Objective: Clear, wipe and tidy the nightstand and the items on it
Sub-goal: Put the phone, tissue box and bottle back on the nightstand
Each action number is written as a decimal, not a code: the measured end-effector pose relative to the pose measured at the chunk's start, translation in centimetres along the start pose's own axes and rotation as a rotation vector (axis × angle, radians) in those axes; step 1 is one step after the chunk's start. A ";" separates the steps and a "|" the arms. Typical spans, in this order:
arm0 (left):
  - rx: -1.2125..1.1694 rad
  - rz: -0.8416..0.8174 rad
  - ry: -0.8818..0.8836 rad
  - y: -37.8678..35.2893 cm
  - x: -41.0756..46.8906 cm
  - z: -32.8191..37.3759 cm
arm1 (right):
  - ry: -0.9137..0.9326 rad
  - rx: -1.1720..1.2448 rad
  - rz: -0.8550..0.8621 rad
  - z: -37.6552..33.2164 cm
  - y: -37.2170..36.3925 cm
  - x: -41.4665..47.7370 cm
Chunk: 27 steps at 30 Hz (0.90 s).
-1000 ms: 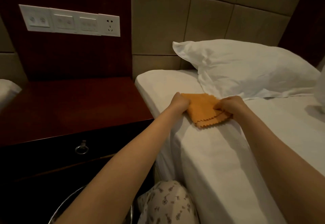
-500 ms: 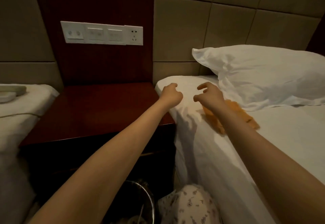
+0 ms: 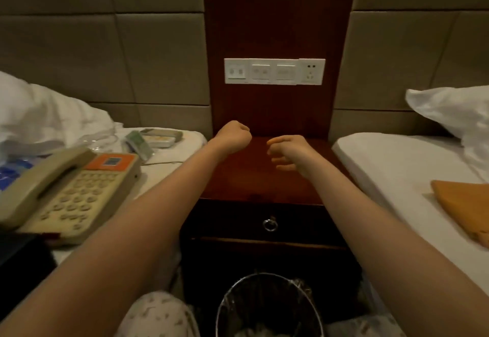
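**Hands over the nightstand (image 3: pixel 254 180), between two beds.**
Left hand (image 3: pixel 234 136) clenched in an empty fist; right hand (image 3: pixel 288 151) loosely curled, holding nothing. Folded orange cloth (image 3: pixel 465 204) lies on the right bed (image 3: pixel 391 167); beige telephone (image 3: pixel 66 191) on the left bed (image 3: pixel 156 175).

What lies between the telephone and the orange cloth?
The nightstand top, with the left hand and right hand over it, both empty; head view.

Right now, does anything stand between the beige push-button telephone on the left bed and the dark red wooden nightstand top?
Nothing solid: between the beige push-button telephone and the dark red wooden nightstand top, only a thin cord on the sheet and the person's left forearm cross the gap.
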State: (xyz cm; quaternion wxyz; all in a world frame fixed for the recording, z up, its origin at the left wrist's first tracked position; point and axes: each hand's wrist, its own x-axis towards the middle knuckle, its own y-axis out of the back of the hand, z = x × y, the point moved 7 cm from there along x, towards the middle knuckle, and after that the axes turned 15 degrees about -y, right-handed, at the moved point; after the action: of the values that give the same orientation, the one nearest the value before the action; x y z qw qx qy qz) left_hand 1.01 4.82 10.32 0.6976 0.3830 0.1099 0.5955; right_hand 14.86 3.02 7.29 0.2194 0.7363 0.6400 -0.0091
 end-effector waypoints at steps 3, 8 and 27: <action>0.078 0.065 0.054 3.9 -1.1 -2.3 | 0.024 -0.011 -0.060 -1.4 -4.1 -0.2; 0.199 0.079 0.186 9.5 -3.7 -6.4 | 0.010 -0.006 -0.192 -2.9 -11.4 -0.4; 0.497 0.168 0.694 24.3 -14.3 -21.1 | -0.148 -0.043 -0.433 -1.2 -30.0 -2.8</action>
State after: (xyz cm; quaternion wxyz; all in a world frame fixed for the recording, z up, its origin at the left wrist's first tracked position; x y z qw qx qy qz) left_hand -33.81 0.17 7.74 0.4551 0.3239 0.4465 0.6990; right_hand -14.34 3.27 -0.16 0.2743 0.5744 0.7652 -0.0964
